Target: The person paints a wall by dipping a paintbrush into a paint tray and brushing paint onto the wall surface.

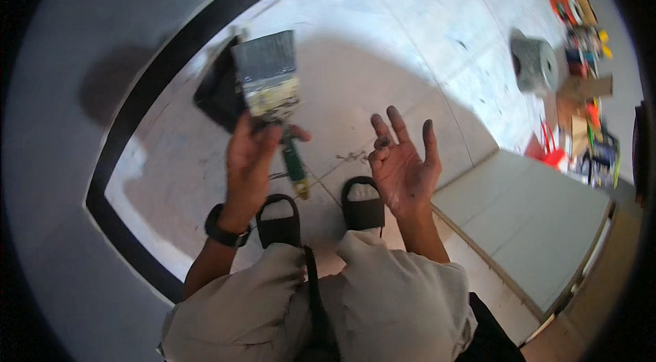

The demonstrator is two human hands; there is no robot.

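My left hand [251, 157] grips a wide paintbrush [290, 157] near the top of its green handle. The brush points away from me, its grey bristles up and its metal band smeared with pale paint. Behind it, partly hidden, a dark container [217, 89] sits on the floor by the wall. To the right, my right hand [406, 174] is palm up with the fingers apart and some of them bent. Its fingertips are dark with grime. A small dark spot shows at the bent fingers; I cannot tell what it is.
A pale flat board [526, 218] lies at the right. Beyond it are a grey cylindrical container [535, 65], a red-handled object [549, 147] and assorted clutter along the wall. A black skirting strip [147, 89] edges the tiled floor. My feet wear black sandals [363, 205].
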